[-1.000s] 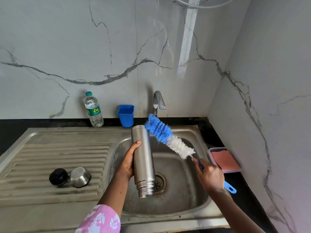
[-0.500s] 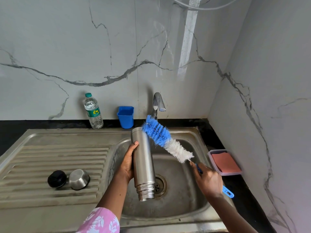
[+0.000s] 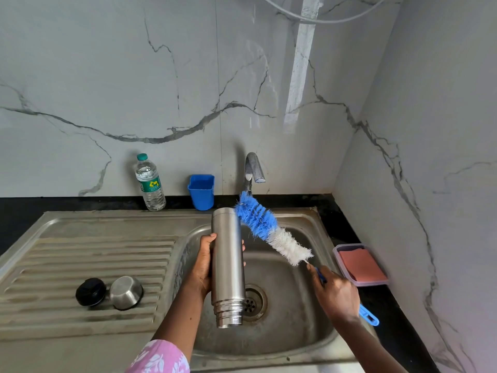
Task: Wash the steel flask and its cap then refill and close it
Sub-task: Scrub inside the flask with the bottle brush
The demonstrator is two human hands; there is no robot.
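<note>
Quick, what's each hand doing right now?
Left hand: fingers curled round the steel flask.
Right hand: fingers curled round the handle of the bottle brush.

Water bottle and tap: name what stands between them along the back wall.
A blue cup stands between the water bottle and the tap, on the black counter, apart from both; the head view shows it.

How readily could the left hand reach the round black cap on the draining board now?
Probably not yet: the left hand grips the tall steel flask, though the round black cap lies uncovered to its left.
</note>
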